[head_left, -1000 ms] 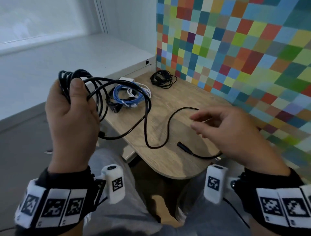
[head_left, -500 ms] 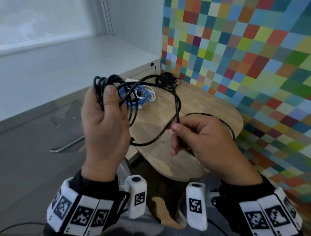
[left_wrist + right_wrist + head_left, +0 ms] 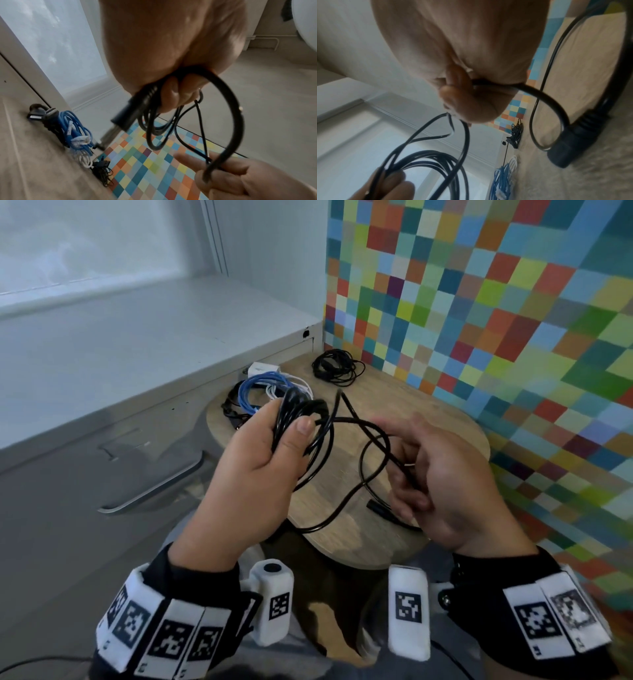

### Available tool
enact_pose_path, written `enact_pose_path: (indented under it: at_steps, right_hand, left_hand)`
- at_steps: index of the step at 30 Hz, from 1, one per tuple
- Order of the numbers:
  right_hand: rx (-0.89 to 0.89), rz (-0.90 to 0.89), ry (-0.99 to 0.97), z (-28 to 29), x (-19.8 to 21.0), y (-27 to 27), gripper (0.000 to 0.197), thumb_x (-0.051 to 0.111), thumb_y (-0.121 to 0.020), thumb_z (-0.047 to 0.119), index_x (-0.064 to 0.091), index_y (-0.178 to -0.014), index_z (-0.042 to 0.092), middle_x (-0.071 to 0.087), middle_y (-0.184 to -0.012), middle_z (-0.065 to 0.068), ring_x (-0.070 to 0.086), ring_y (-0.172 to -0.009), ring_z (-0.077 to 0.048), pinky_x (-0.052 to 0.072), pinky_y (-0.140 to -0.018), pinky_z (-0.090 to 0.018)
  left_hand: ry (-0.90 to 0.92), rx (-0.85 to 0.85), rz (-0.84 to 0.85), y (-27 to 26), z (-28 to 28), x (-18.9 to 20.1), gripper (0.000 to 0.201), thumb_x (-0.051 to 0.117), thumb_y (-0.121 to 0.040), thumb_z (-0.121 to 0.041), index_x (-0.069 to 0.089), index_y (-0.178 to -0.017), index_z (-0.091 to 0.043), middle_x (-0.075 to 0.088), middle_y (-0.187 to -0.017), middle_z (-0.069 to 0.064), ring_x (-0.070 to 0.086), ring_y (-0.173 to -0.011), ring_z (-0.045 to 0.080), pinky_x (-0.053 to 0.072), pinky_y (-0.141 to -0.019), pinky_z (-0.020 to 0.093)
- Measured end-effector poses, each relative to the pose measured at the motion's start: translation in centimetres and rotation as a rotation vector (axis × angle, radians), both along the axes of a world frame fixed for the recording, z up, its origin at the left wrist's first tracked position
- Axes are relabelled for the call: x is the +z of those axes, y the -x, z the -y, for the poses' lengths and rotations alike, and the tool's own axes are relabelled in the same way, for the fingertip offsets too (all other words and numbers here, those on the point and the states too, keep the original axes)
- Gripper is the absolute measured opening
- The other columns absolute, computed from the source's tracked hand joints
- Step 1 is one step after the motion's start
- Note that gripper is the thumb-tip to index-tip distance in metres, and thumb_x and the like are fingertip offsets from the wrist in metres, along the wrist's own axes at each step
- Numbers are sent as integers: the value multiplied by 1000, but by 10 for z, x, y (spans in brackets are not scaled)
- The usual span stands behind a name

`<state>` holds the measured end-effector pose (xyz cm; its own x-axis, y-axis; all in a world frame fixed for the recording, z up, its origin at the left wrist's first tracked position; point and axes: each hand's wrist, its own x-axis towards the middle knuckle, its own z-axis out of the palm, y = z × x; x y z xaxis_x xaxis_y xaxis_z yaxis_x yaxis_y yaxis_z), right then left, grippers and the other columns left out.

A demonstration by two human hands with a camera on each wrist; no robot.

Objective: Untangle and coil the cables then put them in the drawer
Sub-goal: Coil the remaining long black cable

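My left hand [image 3: 291,433] grips a coil of black cable [image 3: 301,412] above the wooden table [image 3: 404,395], thumb across the loops. The loose length of that cable runs to my right hand [image 3: 411,477], which pinches it in curled fingers. Its black plug [image 3: 376,505] lies on the table below my right hand. In the left wrist view my left hand [image 3: 171,94] is wrapped round the black cable [image 3: 231,108], and a connector [image 3: 123,119] sticks out of the fist. The right wrist view shows my right hand [image 3: 471,94] round the black cable [image 3: 544,97] and the plug [image 3: 570,142] beside it.
A blue cable bundle [image 3: 257,388], a white cable [image 3: 303,386], a white charger [image 3: 262,368] and a small coil of thin black cable [image 3: 337,368] lie at the table's far end. A grey drawer front with a metal handle [image 3: 154,491] stands shut on the left.
My right hand, open over the table a second ago, took hold of the loose black cable and still holds it. My left hand has brought the coil closer to the right hand.
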<state>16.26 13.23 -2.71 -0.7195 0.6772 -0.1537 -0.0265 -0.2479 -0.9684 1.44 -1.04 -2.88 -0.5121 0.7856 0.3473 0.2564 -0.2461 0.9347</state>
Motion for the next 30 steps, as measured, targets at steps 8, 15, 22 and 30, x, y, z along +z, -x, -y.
enact_pose_path:
  at_steps: [8,15,22,30]
  right_hand:
    - [98,-144,-87,-12,-6,-9,13,82,-76,28,77,-68,18,63,-63,-4,49,-57,-15,50,-56,-30]
    - [74,-208,-113,-9,-4,-6,16,72,-81,29,71,-73,15,61,-69,-4,57,-65,-18,55,-67,-39]
    - [-165,-278,-130,-8,19,-13,20,58,-97,20,62,-78,14,42,-56,0,46,-48,-19,53,-55,-36]
    - [-126,254,-1019,-19,39,-47,23,83,-83,18,76,-97,33,61,-67,2,56,-59,-14,46,-56,-17]
  left_hand:
    - [-27,-123,17,4,4,1,18,52,-99,-38,55,-82,-32,40,-63,-14,31,-48,5,29,-44,17]
    - [48,-68,-99,7,5,1,21,50,-100,-43,51,-81,-35,41,-65,-13,34,-50,8,29,-47,23]
    - [190,315,-611,22,12,6,32,45,-104,-43,57,-96,-15,54,-65,-8,54,-62,7,40,-55,21]
    - [1,655,-697,40,30,22,12,45,-107,-31,48,-97,-24,50,-70,-2,45,-62,13,36,-56,24]
